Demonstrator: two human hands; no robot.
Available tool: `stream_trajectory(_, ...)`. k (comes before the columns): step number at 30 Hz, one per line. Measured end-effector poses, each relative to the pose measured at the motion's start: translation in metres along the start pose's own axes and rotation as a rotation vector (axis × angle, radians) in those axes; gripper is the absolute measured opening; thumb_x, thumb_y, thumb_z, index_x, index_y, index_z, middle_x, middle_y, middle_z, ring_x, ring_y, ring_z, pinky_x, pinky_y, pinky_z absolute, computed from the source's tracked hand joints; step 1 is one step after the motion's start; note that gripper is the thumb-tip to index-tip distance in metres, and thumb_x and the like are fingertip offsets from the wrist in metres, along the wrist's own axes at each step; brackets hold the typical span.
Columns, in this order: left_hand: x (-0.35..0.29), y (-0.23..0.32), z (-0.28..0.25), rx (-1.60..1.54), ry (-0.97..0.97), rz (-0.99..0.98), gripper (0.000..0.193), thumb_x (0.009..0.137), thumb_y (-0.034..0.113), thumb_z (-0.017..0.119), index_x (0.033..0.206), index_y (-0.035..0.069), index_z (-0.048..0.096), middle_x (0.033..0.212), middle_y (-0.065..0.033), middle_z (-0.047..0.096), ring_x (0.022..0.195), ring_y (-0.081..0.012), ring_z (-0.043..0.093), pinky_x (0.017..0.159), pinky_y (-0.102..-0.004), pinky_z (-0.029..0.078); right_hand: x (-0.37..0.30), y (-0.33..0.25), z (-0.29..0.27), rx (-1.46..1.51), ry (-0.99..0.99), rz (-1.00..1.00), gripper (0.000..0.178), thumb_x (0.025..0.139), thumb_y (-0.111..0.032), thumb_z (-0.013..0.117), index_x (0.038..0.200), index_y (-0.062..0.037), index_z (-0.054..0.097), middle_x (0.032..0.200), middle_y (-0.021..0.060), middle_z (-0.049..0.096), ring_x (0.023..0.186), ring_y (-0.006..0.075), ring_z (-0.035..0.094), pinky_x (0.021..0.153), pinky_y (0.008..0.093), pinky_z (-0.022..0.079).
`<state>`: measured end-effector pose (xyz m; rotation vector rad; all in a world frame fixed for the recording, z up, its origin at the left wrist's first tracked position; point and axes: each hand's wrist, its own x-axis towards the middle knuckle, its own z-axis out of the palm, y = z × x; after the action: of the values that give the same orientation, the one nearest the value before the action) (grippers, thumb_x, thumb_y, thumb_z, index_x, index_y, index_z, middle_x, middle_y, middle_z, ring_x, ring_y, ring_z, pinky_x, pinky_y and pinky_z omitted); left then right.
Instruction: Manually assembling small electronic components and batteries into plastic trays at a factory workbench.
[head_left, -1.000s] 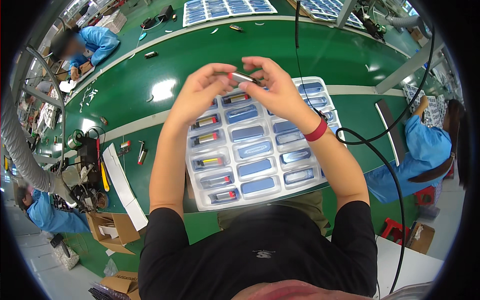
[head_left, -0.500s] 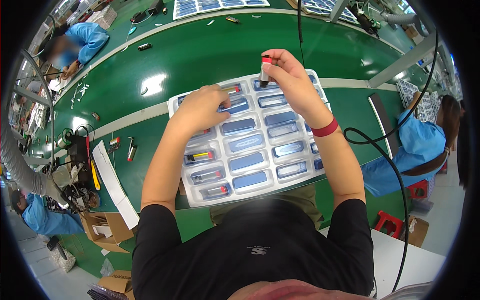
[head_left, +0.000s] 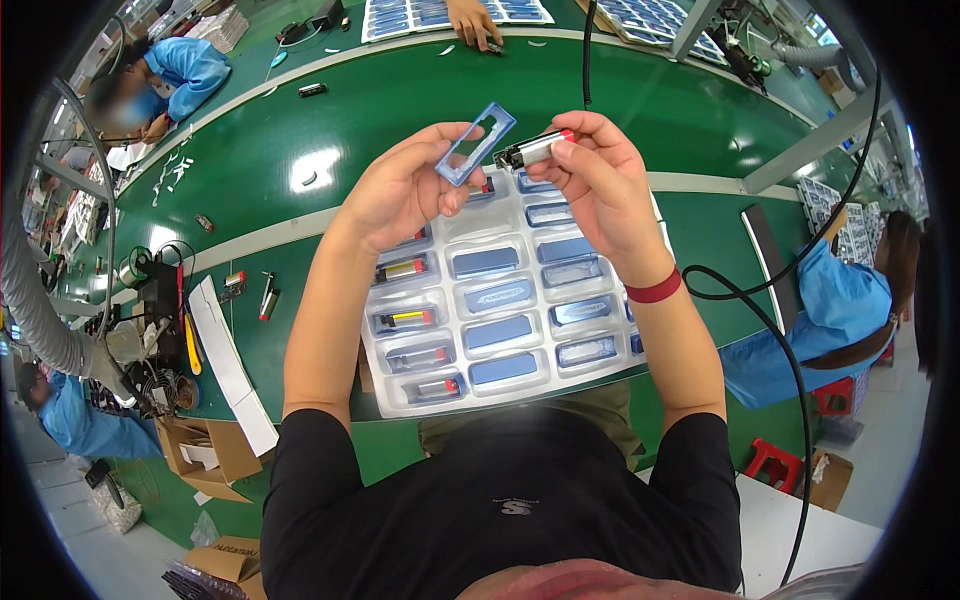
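Between its thumb and fingers, my left hand (head_left: 405, 185) pinches a blue rectangular case (head_left: 476, 144), a hollow frame tilted above the tray. My right hand (head_left: 605, 180) grips a small silver cylindrical cell (head_left: 535, 150) with a red end and a dark end. The dark end points at the blue case, close beside it. Below both hands lies the white plastic tray (head_left: 505, 345), its compartments holding blue cases (head_left: 498, 331). In the left column, several cases contain cylindrical pieces with red or yellow parts (head_left: 408, 319).
A black cable (head_left: 770, 310) loops past my right arm. On the left are a white strip (head_left: 230, 360), yellow-handled tool (head_left: 191, 348) and grey hose (head_left: 40, 290). Co-workers in blue sit at either side. Across the green bench (head_left: 380, 90), another person's hand (head_left: 473, 22) touches a small part.
My left hand has lifted a blue case out of the tray. My right hand has turned the cell from upright to nearly level, beside the case. Another person's hand has appeared across the bench.
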<state>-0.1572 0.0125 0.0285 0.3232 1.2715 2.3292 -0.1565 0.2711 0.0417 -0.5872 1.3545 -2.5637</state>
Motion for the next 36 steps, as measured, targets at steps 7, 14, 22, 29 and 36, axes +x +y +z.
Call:
stream_trajectory(7, -0.002, -0.004, 0.010, -0.143, -0.004, 0.028, 0.044, 0.104, 0.021, 0.040, 0.142, 0.001, 0.050, 0.103, -0.0133, 0.064, 0.075, -0.0173, 0.054, 0.072, -0.0317, 0.046, -0.003, 0.007, 0.018, -0.076, 0.090, -0.019, 0.023, 0.098, -0.004, 0.067, 0.120, 0.0011, 0.062, 0.101, 0.0098, 0.069, 0.092, 0.0234, 0.074, 0.084, 0.0351, 0.061)
stream_trajectory(14, -0.021, 0.012, 0.029, -0.106, 0.002, 0.249, 0.054, 0.101, 0.030, 0.036, 0.142, -0.002, 0.049, 0.088, -0.0046, 0.055, 0.074, -0.0163, 0.048, 0.072, -0.0335, 0.044, -0.007, 0.012, 0.025, -0.074, 0.149, 0.071, 0.017, 0.099, -0.008, 0.068, 0.113, 0.0006, 0.066, 0.097, 0.0079, 0.071, 0.082, 0.0206, 0.074, 0.076, 0.0322, 0.060)
stream_trajectory(22, -0.025, 0.012, 0.050, 0.906, 0.306, 0.266, 0.057, 0.076, 0.014, 0.088, 0.125, 0.000, 0.063, 0.084, 0.0015, 0.062, 0.069, -0.0041, 0.056, 0.061, -0.0219, 0.046, -0.009, 0.011, 0.025, -0.194, 0.175, 0.061, 0.018, 0.096, -0.011, 0.071, 0.109, 0.0015, 0.069, 0.090, 0.0066, 0.071, 0.077, 0.0147, 0.072, 0.071, 0.0276, 0.057)
stream_trajectory(29, -0.024, 0.006, 0.042, 0.960, 0.232, 0.336, 0.043, 0.079, 0.018, 0.087, 0.113, -0.001, 0.069, 0.088, -0.0015, 0.069, 0.070, -0.0055, 0.060, 0.061, -0.0222, 0.049, -0.014, 0.009, 0.026, -0.231, 0.172, 0.063, 0.015, 0.095, -0.010, 0.072, 0.105, 0.0011, 0.070, 0.086, 0.0057, 0.071, 0.073, 0.0131, 0.070, 0.067, 0.0266, 0.055)
stream_trajectory(36, -0.029, 0.009, 0.053, 0.962, 0.240, 0.228, 0.039, 0.078, 0.027, 0.085, 0.102, -0.001, 0.071, 0.082, -0.0049, 0.068, 0.072, -0.0102, 0.060, 0.065, -0.0271, 0.049, -0.015, 0.011, 0.019, -0.270, 0.181, 0.074, 0.015, 0.094, -0.011, 0.073, 0.103, -0.0002, 0.071, 0.085, 0.0047, 0.072, 0.069, 0.0116, 0.070, 0.065, 0.0235, 0.053)
